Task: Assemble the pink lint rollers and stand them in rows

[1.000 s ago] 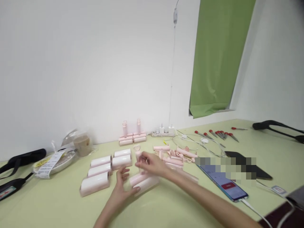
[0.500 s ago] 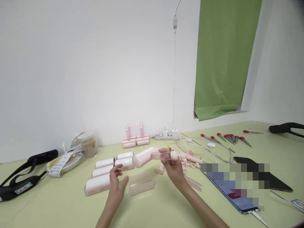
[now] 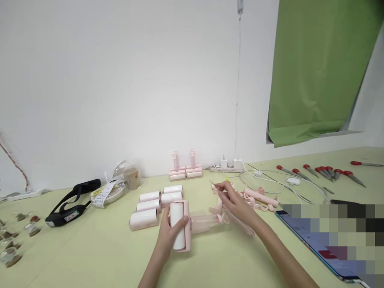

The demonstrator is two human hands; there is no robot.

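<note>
My left hand point(image 3: 169, 230) is closed around the head of a lint roller point(image 3: 179, 226), a white roll in a pink frame. Its clear pink handle point(image 3: 204, 223) points right, ending in a pink cap with a loop. My right hand point(image 3: 237, 202) is above the pink parts, apart from the roller. Its thumb and fingers are pinched near a small pale piece that I cannot make out. Left of my left hand lie several white rolls in pink holders point(image 3: 144, 219). Pink handle parts point(image 3: 260, 197) lie partly hidden behind my right hand.
Lint rollers with upright handles point(image 3: 186, 173) stand by the wall beside a power strip point(image 3: 225, 168). Red-ended tools point(image 3: 324, 172), cables and a phone point(image 3: 312, 240) are on the right. At left are a black strap point(image 3: 70, 206), a wrapped bowl point(image 3: 109, 193), a bagged cup point(image 3: 131, 178) and small glass domes point(image 3: 31, 228).
My left hand, open before, now grips the roller head. My right hand has let go of the clear handle, now attached to that roller, and moved to the parts. The view has turned left.
</note>
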